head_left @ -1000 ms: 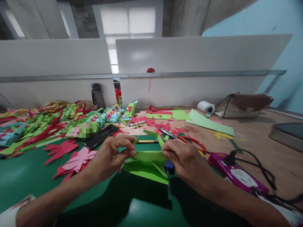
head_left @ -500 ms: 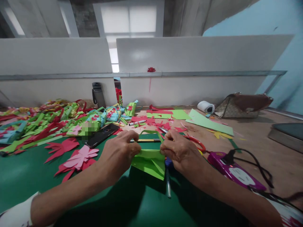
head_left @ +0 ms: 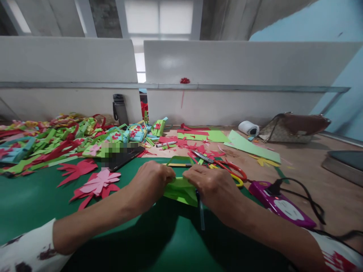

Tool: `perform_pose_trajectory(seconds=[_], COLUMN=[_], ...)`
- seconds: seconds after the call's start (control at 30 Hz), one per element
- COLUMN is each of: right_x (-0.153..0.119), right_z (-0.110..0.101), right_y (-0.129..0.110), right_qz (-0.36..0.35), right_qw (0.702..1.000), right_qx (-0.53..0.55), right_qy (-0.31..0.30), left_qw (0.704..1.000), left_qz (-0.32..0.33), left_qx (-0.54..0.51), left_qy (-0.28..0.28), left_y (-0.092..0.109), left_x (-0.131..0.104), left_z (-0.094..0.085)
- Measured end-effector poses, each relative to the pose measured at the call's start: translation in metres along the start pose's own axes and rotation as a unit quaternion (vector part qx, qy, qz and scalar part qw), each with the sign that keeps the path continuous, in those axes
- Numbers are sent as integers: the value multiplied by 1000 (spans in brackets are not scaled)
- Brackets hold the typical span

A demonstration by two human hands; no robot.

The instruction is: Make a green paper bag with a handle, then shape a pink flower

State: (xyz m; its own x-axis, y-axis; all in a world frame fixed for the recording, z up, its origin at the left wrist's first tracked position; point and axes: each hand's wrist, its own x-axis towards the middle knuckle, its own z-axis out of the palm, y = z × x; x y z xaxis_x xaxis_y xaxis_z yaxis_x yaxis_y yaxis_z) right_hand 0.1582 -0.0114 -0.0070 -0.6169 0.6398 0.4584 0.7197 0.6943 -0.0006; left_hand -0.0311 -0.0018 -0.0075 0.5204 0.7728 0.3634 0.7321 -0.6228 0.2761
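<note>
A small light-green paper bag [head_left: 181,193] with a thin strip handle [head_left: 179,160] is held over the green mat. My left hand [head_left: 154,178] pinches its top edge on the left. Opposite it, my right hand [head_left: 213,186] grips the same edge on the right, its fingers closed. The fingertips hide part of the rim. Beyond the bag lies a thin yellow and black stick [head_left: 180,165]. Partly under my right hand is a clear rod [head_left: 202,217] with a blue part. Scissors [head_left: 225,164] with red handles rest past my right hand, beside a yellow handle loop [head_left: 237,180].
Pink and red paper flowers [head_left: 99,183] and a black phone [head_left: 127,158] are at left, before a heap of paper bags [head_left: 56,143]. A purple power strip [head_left: 280,206] with a black cord is at right. Green sheets [head_left: 252,147], a bottle [head_left: 120,109] and a handbag [head_left: 295,128] stand farther back.
Both hands have come closer together along the bag's top edge. My right hand has lowered slightly, uncovering more of the scissors. The view has shifted a little.
</note>
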Motion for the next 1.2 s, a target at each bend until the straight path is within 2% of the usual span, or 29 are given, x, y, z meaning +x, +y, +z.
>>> perform_pose_trajectory(seconds=[0.2,0.37,0.57,0.73,0.83,0.97,1.2], right_x=[6,6,5,7,9,11,12], right_z=[-1,0,-3,-7,-5,0,9], right_y=[0,1,-1,0,3,7,13], right_qz=[36,47,51,47,27,0,-8], right_qw=[998,998,998,998,999,1000,997], right_qx=[7,-14,7,-8,-21,-17,73], right_qy=[-46,-49,-45,-37,-8,-9,-1], left_qw=[1000,998,999,998,996,993,996], left_qz=[-11,-21,-48,1,44,92,79], left_qx=[-7,-16,-8,60,72,69,40], left_qy=[-16,-49,-24,4,4,-10,13], left_y=[3,6,5,4,2,-2,-6], left_x=[2,6,8,6,7,8,8], left_z=[-3,-7,-7,-7,-6,-5,-1])
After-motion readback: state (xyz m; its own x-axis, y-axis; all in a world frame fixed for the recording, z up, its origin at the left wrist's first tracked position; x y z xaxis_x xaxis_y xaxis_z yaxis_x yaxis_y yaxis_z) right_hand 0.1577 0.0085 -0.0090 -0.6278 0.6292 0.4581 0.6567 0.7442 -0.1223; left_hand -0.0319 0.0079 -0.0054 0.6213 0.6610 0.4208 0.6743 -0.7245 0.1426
